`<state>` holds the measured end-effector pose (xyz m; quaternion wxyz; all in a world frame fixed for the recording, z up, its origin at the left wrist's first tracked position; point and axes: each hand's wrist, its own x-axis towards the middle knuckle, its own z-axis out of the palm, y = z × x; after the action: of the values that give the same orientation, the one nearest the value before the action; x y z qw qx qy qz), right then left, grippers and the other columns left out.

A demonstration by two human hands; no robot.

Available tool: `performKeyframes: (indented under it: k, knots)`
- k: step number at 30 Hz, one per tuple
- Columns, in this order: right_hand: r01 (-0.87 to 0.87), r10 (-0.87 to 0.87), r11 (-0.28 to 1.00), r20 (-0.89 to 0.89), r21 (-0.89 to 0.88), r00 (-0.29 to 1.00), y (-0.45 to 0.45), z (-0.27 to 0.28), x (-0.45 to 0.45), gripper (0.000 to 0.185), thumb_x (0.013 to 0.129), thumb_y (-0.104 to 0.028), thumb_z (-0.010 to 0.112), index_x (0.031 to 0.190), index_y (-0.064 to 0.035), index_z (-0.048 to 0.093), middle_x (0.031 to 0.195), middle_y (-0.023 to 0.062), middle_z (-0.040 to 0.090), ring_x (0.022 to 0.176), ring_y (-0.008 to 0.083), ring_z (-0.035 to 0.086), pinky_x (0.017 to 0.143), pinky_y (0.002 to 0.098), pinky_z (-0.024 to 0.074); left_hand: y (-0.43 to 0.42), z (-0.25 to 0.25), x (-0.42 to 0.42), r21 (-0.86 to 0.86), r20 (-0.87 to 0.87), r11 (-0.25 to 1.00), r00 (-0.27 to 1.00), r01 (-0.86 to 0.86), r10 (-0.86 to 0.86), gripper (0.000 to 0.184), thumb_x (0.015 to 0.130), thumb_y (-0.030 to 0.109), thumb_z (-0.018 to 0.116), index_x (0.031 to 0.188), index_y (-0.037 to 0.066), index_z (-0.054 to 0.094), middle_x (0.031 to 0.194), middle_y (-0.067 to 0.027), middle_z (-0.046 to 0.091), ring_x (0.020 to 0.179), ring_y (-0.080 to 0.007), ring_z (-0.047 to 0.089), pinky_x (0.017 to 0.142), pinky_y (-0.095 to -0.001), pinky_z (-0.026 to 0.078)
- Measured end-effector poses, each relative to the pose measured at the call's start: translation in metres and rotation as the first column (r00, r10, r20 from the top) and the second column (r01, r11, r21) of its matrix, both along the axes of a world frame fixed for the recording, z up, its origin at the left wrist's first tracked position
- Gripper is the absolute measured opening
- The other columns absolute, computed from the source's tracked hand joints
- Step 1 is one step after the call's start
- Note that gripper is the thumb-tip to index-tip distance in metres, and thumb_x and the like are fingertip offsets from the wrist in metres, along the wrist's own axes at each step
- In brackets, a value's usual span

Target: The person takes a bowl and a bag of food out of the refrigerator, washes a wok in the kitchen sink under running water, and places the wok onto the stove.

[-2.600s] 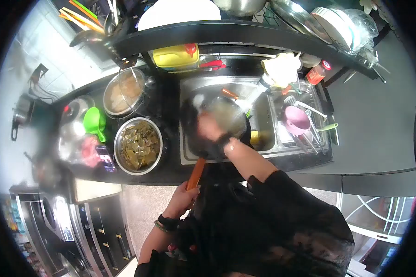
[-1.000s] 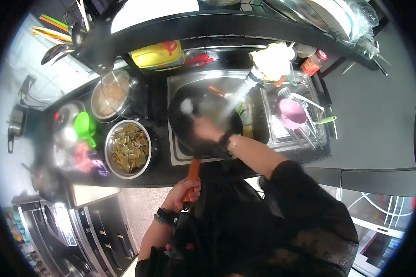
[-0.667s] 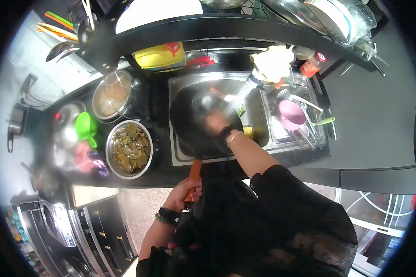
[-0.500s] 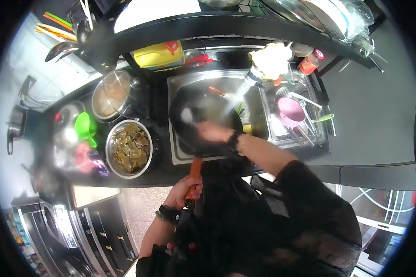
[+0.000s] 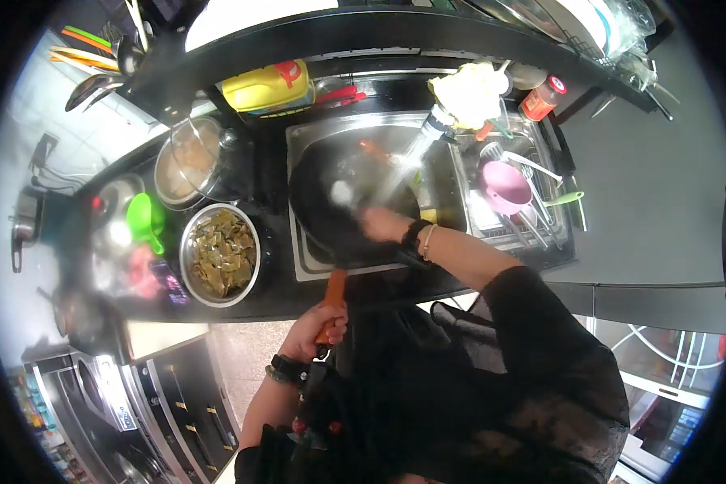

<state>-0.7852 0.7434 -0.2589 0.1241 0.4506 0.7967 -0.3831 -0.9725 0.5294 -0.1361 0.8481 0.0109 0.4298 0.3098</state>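
A dark wok (image 5: 319, 206) rests tilted in the steel sink (image 5: 298, 262). My left hand (image 5: 319, 329) is wrapped round its orange handle (image 5: 335, 287), near the counter's front edge. Down inside the wok is my right hand (image 5: 385, 226), its fingers curled toward the inner surface and blurred; anything under them is hidden. Water streams into the wok from the faucet (image 5: 437, 123), just beyond my right hand. A pale patch of glare or foam shows on the wok's inside.
Left of the sink stand a steel bowl of brownish-green pieces (image 5: 220, 256), a pot with a glass lid (image 5: 187, 165) and a green ladle (image 5: 145, 219). On the right, the drainboard holds a pink bowl (image 5: 506, 187) and utensils. A black shelf (image 5: 363, 36) runs above the sink.
My right hand has shifted slightly right and toward the wok's near side. My left hand keeps hold of the handle. The whole view has shifted a little.
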Motion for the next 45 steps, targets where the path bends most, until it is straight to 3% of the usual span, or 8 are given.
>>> performKeyframes:
  k: [6,9,13,21,26,33,39,45]
  knots:
    - [-0.265,0.276,0.960,-0.440,0.086,0.855,-0.041,0.026,0.052,0.047,0.082,-0.012,0.046,0.128,-0.0030,0.050,0.096,0.0279,0.061,0.089,0.0441,0.060,0.078,0.0481,0.0483,0.000,0.003,0.000,-0.009,-0.040,1.000,0.999,0.004,-0.004,0.018,0.084,0.009,0.058,0.099,0.007,0.047,0.068,-0.0007,0.047,0.050,-0.0086,0.042,0.044,-0.0217,0.035]
    - [-0.431,0.420,0.900,0.133,0.069,0.898,-0.018,0.067,0.109,0.041,0.080,-0.017,0.056,0.118,-0.0019,0.055,0.085,0.0225,0.065,0.083,0.0393,0.064,0.071,0.0499,0.0509,0.001,0.003,-0.001,-0.024,-0.029,1.000,1.000,-0.013,0.012,0.018,0.084,0.009,0.058,0.099,0.007,0.048,0.068,-0.0005,0.047,0.050,-0.0088,0.042,0.045,-0.0218,0.035]
    - [-0.215,0.170,0.886,0.144,0.410,0.975,0.013,0.017,0.122,0.033,0.082,-0.021,0.057,0.110,-0.0030,0.058,0.081,0.0190,0.065,0.079,0.0384,0.064,0.063,0.0493,0.0510,-0.003,0.009,0.005,-0.054,-0.052,0.994,0.994,-0.096,0.093,0.021,0.083,0.006,0.059,0.102,0.004,0.051,0.067,0.0003,0.046,0.047,-0.0059,0.037,0.039,-0.0185,0.030]
    - [-0.400,0.399,0.916,0.027,0.026,0.917,-0.027,0.073,0.120,0.047,0.081,-0.012,0.050,0.127,-0.0042,0.049,0.092,0.0245,0.063,0.085,0.0398,0.062,0.074,0.0497,0.0492,-0.002,0.007,0.002,-0.027,-0.010,0.997,0.997,-0.079,0.078,0.020,0.084,0.006,0.058,0.102,0.005,0.051,0.069,-0.0006,0.048,0.049,-0.0062,0.040,0.040,-0.0186,0.031]
    - [-0.350,0.259,0.783,0.242,0.513,0.935,0.009,0.046,0.137,0.023,0.092,-0.021,0.045,0.106,-0.0092,0.059,0.071,0.0116,0.064,0.065,0.0336,0.064,0.056,0.0486,0.0495,0.000,0.008,-0.001,-0.032,-0.018,0.998,0.998,-0.054,0.053,0.016,0.084,0.009,0.059,0.096,0.007,0.048,0.068,-0.0002,0.047,0.049,-0.0084,0.041,0.044,-0.0225,0.035]
    - [-0.374,0.337,0.911,0.206,0.175,0.919,-0.045,0.077,0.125,0.030,0.092,-0.020,0.045,0.117,-0.0072,0.054,0.083,0.0169,0.064,0.075,0.0340,0.064,0.062,0.0464,0.0508,0.001,0.014,-0.001,-0.025,-0.004,0.997,0.997,-0.071,0.071,0.018,0.084,0.007,0.058,0.099,0.005,0.049,0.069,0.0002,0.046,0.051,-0.0065,0.042,0.043,-0.0196,0.034]
    - [-0.167,0.089,0.879,0.191,0.446,0.978,-0.014,0.065,0.159,0.036,0.090,-0.020,0.046,0.123,-0.0076,0.053,0.082,0.0198,0.064,0.078,0.0398,0.063,0.068,0.0494,0.0504,0.012,0.036,0.006,0.033,-0.058,0.999,0.998,-0.003,0.005,0.016,0.084,0.006,0.057,0.098,0.005,0.049,0.069,0.0011,0.045,0.053,-0.0054,0.042,0.044,-0.0171,0.033]
    - [0.298,-0.278,0.934,-0.123,0.197,0.953,-0.040,0.057,0.172,0.044,0.090,-0.032,0.052,0.119,-0.0005,0.055,0.092,0.0254,0.065,0.091,0.0434,0.061,0.081,0.0487,0.0473,0.022,0.095,0.016,0.082,-0.311,0.993,0.949,0.090,-0.061,0.014,0.084,0.009,0.057,0.091,0.004,0.046,0.068,-0.0037,0.050,0.052,-0.0117,0.046,0.047,-0.0253,0.040]
